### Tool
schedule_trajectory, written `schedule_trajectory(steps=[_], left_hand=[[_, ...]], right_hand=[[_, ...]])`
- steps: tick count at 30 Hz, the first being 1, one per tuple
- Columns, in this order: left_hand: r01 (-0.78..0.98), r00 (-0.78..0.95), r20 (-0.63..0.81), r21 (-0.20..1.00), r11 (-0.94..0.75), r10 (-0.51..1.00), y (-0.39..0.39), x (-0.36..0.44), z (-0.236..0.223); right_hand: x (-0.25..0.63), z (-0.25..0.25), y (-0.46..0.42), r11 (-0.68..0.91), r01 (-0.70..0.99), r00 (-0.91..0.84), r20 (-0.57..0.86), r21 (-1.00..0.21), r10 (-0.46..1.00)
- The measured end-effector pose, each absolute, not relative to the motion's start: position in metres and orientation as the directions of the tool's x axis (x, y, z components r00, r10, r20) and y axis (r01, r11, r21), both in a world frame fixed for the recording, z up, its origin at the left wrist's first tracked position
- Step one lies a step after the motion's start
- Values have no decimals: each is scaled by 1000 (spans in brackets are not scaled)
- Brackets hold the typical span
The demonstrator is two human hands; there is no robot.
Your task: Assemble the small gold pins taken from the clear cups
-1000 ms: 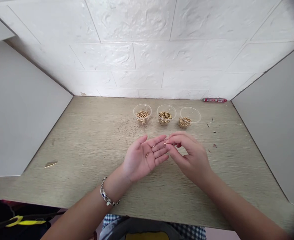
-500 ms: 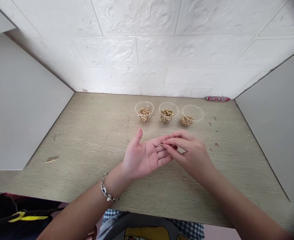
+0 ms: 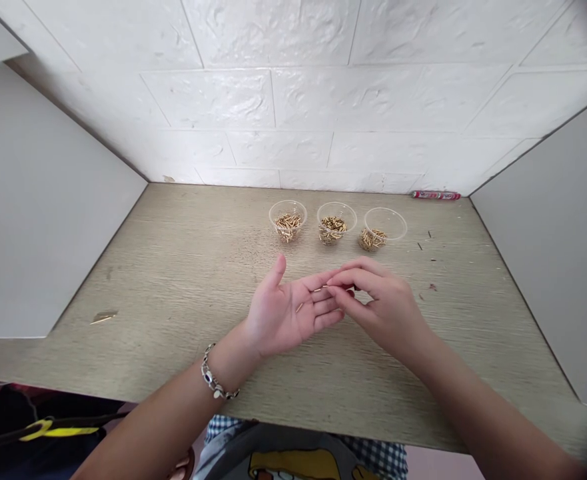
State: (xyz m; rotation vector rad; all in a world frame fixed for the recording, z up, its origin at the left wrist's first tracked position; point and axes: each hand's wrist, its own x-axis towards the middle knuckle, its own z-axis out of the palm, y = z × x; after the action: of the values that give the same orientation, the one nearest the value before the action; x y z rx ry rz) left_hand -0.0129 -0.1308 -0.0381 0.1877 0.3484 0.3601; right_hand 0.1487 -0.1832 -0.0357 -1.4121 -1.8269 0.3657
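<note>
My left hand (image 3: 286, 310) lies palm up above the table, fingers stretched out and thumb raised. On its palm rests a small gold-coloured metal pin (image 3: 300, 307). Over the left fingers, my right hand (image 3: 380, 297) is closed in a pinch, thumb against forefinger. A second gold-coloured pin (image 3: 319, 289) sticks out from those fingertips. Behind the hands stand three clear plastic cups in a row: the left cup (image 3: 288, 221), the middle cup (image 3: 336, 223) and the right cup (image 3: 384, 223), each partly filled with similar pins.
Thin gold-coloured pieces (image 3: 104, 317) lie on the wooden table (image 3: 183, 280) at the left. A red marker-like tube (image 3: 436, 195) rests against the white brick wall (image 3: 303, 100). Small dark bits are scattered at the right. Grey panels rise on both sides.
My right hand has shifted very slightly to the right, still pinching the pin over the left fingers. The left hand stays palm up with a pin on it.
</note>
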Motion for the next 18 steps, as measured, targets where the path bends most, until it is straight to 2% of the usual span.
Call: schedule_trajectory(steps=[5,18], left_hand=[[-327,879,-286,220,919,381,-131,-13,-39],[-322,859,-326,254,912,395,-139,-11,-41]], right_hand=[[145,-40,-185,393,779,-120,499,-488,858],[143,-39,-185,418,838,-289,365,-351,885]])
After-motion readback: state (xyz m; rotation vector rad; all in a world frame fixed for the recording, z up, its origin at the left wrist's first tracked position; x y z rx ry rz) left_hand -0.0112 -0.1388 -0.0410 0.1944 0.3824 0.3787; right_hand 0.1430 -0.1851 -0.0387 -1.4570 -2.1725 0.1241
